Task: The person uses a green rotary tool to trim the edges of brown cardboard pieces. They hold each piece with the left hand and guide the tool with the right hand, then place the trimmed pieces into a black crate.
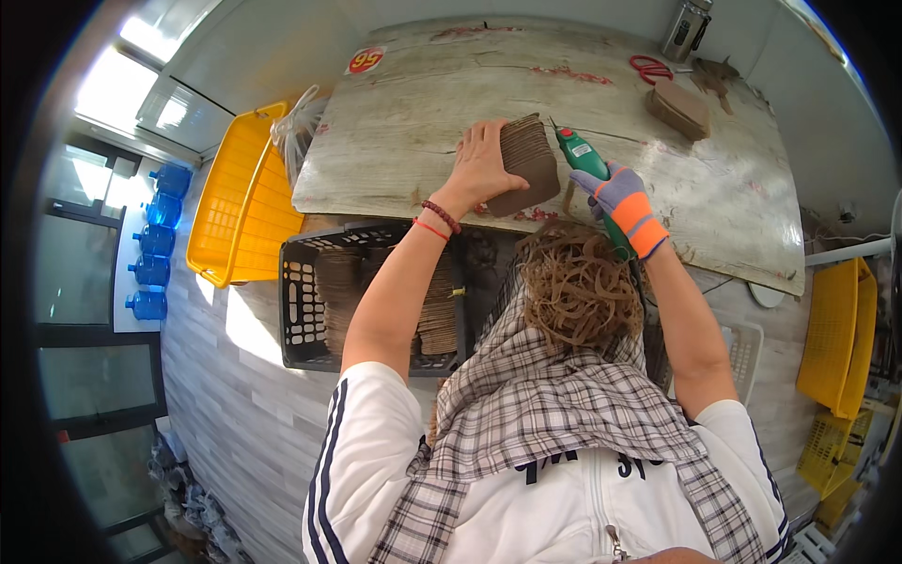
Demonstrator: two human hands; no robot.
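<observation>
My bare left hand [481, 164] grips a stack of thin brown sheets [532, 162] with rounded corners, held tilted at the table's near edge. My right hand [628, 205], in a grey and orange glove, is closed round a green handheld power tool [579, 150]. Its thin tip points up and left, close beside the stack's right side but apart from it. Below the tool, a heap of curly brown strips [583, 287] lies in my lap on a checked apron [554, 414]. Another brown stack [678, 109] rests farther back on the table, at the right.
The worn wooden table [423, 103] also bears red-handled scissors [650, 68], a steel flask [687, 30] and a brown scrap [716, 83]. A black crate [299, 315] of brown stacks stands left of me. Yellow baskets [240, 202] stand at both sides; water bottles [155, 242] line the left.
</observation>
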